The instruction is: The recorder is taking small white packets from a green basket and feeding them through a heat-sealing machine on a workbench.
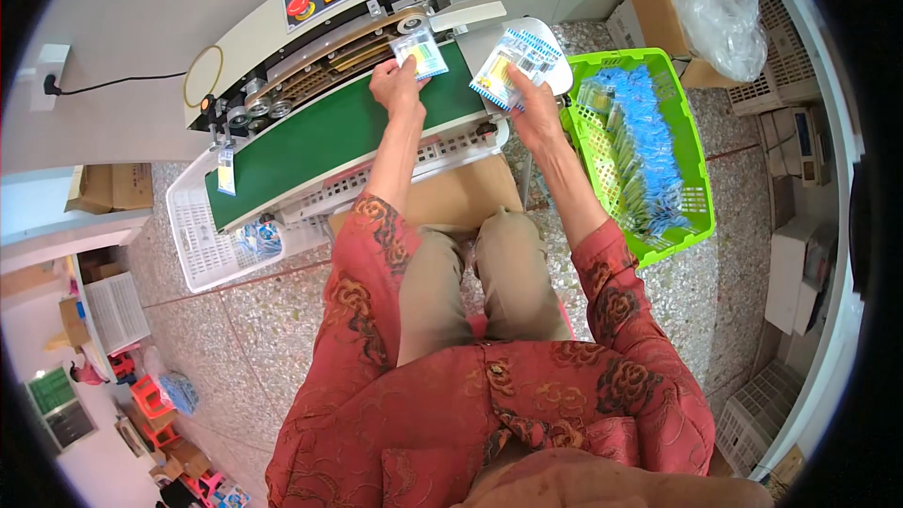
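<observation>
My left hand point(399, 87) is closed on a small clear packet point(427, 59) with a yellow-green insert, its top edge close to the sealing machine's point(320, 66) feed end. The packet hangs over the right part of the green conveyor belt point(324, 136). To the right, my right hand point(538, 111) grips a printed plastic packet point(534, 58) with blue-and-white striped edges, thumb on its face. This one is over the small metal shelf point(475, 45) beside the belt. Another packet point(226, 172) hangs at the belt's far left end.
A lime-green basket point(694, 155) on the floor at right holds rows of packets. Under the belt's left end, a white basket point(193, 245) contains several packets. Cardboard point(461, 196) lies beneath the machine. A carton point(654, 5) with clear plastic bags stands behind the green basket.
</observation>
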Motion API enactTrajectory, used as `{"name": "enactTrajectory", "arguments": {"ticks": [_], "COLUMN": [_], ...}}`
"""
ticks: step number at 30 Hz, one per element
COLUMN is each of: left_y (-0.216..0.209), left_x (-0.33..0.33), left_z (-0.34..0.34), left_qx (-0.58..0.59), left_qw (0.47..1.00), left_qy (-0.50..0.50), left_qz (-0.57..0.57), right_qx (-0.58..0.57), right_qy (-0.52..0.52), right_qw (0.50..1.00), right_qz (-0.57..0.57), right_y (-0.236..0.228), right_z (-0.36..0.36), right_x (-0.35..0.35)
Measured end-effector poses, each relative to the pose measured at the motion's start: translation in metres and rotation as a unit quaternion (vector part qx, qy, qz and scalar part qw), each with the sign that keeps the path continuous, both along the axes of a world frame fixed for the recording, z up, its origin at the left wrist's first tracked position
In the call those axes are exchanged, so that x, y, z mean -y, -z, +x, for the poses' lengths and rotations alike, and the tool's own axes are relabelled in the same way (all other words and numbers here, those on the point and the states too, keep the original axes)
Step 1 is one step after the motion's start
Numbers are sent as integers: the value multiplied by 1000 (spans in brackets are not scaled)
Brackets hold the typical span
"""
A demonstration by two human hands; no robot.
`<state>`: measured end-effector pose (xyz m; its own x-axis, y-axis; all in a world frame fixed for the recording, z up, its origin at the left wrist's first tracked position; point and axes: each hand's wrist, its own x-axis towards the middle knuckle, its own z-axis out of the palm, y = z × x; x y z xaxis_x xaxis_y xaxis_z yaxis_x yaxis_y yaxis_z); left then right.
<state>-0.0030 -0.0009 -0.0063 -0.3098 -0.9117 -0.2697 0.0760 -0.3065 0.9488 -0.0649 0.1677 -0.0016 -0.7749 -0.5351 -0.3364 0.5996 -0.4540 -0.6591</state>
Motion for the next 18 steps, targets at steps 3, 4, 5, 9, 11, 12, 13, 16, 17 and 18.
{"name": "enactTrajectory", "arguments": {"ticks": [3,4,5,9,11,12,13,16,17,18], "left_y": [4,3,1,-18,-27,-28,-32,-43,-44,-45], "left_x": [25,33,40,31,23,15,9,-24,-33,-40], "left_z": [23,32,40,73,85,86,88,64,54,45], "left_qx": [-25,-24,-2,164,281,285,287,180,138,91], "left_qw": [999,999,999,974,911,860,791,900,942,956], "left_qy": [-26,-39,-34,-18,-25,-56,-90,109,187,261], "left_qz": [12,17,13,-158,-300,-420,-533,-381,-243,-98], "right_qx": [6,10,10,1,2,-8,-17,-32,-33,-66], "right_qy": [-24,-29,-27,-45,-48,-56,-69,-85,-85,-91], "right_qw": [1000,999,999,998,998,998,997,996,996,993], "right_qz": [7,27,28,31,32,29,24,20,20,47], "right_y": [-13,-19,-21,-16,-16,-16,-18,-17,-18,-18], "right_z": [10,13,14,10,12,12,16,18,18,19], "right_x": [6,8,8,6,10,12,16,23,24,26]}}
